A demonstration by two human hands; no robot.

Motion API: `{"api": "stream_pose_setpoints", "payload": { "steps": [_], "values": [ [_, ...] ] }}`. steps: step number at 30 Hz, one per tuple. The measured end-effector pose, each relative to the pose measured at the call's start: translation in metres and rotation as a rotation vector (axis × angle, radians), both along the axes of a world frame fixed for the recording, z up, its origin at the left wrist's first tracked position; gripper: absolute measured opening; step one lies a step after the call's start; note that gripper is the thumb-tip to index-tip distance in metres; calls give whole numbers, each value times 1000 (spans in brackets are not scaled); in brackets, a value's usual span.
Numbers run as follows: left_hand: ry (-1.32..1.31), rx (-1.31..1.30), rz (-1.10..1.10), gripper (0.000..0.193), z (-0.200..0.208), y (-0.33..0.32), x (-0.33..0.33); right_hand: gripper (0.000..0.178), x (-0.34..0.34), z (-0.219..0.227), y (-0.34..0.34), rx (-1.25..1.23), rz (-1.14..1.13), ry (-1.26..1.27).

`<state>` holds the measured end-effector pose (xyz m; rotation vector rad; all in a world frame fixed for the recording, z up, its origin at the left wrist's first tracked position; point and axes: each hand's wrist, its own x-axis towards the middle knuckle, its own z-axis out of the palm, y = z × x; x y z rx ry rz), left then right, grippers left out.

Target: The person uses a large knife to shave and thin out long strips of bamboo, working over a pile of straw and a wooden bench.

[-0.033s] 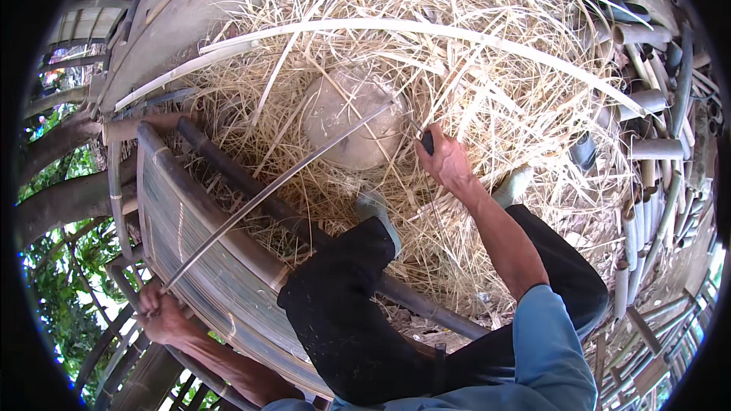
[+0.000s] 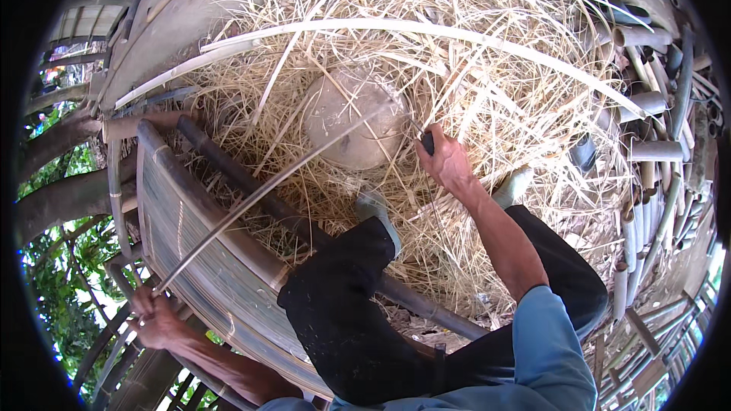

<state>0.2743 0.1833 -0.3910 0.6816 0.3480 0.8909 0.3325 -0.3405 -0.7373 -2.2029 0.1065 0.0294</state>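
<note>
A long, thin bamboo strip runs slantwise from my left hand up to the round, flat-topped block. My left fingers are closed on its lower end, out beyond the bamboo seat. The strip's far end is smeared by motion over the block. To the right of the block, my right hand is closed round a black-handled knife. Its thin, dark blade is hard to make out near the strip's far end. Both my feet rest among the shavings, either side of the right hand.
Pale bamboo shavings heap around the block. One long, pale split strip arches across them. At my left lies a slatted bamboo seat with a dark pole beside it. Cut bamboo tubes are stacked on the right.
My left hand has shifted slightly left, taking the strip with it. The strip's far end is now blurred. My right hand and the knife look unmoved.
</note>
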Motion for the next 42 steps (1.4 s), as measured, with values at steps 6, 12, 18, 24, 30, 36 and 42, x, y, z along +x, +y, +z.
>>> {"api": "stream_pose_setpoints", "payload": {
  "steps": [6,12,18,24,30,36,42],
  "values": [
    [-312,262,-525,34,78,-104,15,30,-10,2,4,-29,-27,58],
    [-482,517,-590,28,98,-156,17,28,-35,-9,-2,-56,41,29],
    [-434,683,-680,56,102,-224,18,28,-27,-8,-7,29,5,-10],
    [-474,781,-547,53,89,-250,18,30,-29,-14,-19,18,35,59],
    [-445,977,-393,48,56,-267,27,36,5,15,-1,95,1,-49],
    [-440,1023,-368,44,34,-274,36,42,25,10,11,107,31,-129],
    [-445,1034,-354,40,30,-278,43,38,26,-14,21,22,103,81]
  ]
}}
